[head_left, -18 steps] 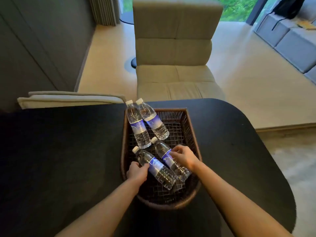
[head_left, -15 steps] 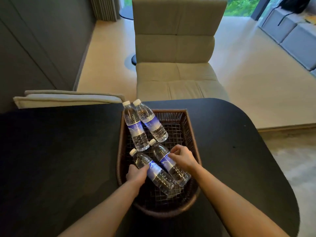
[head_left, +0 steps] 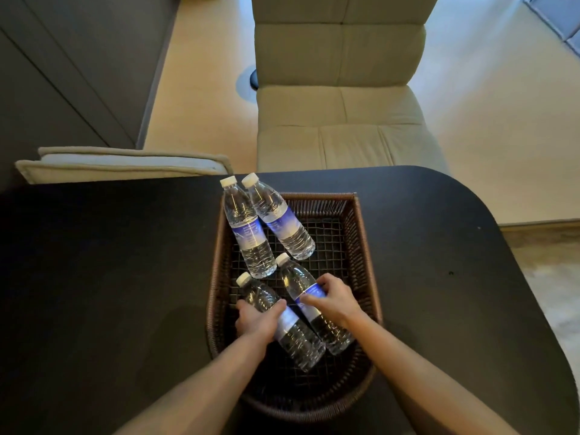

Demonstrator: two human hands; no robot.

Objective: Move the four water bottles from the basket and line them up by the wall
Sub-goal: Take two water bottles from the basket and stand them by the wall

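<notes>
A dark woven basket (head_left: 364, 240) sits on the black table (head_left: 110, 277) and holds several clear water bottles with blue labels and white caps, all lying down. Two far bottles (head_left: 249, 233) (head_left: 281, 221) rest with their necks over the basket's far left rim. My left hand (head_left: 255, 321) wraps around the near left bottle (head_left: 298, 340). My right hand (head_left: 334, 298) grips the near right bottle (head_left: 296, 277) at its label. Both near bottles lie side by side, caps pointing away to the left.
A beige padded chair (head_left: 339, 105) stands beyond the table's far edge. A folded beige cushion (head_left: 119, 164) lies at the far left edge. The dark wall (head_left: 62, 64) rises at the far left. The table's right end is rounded.
My left hand has closed further around the near left bottle. My right hand stays on the near right bottle. The view has tilted down, closer to the basket.
</notes>
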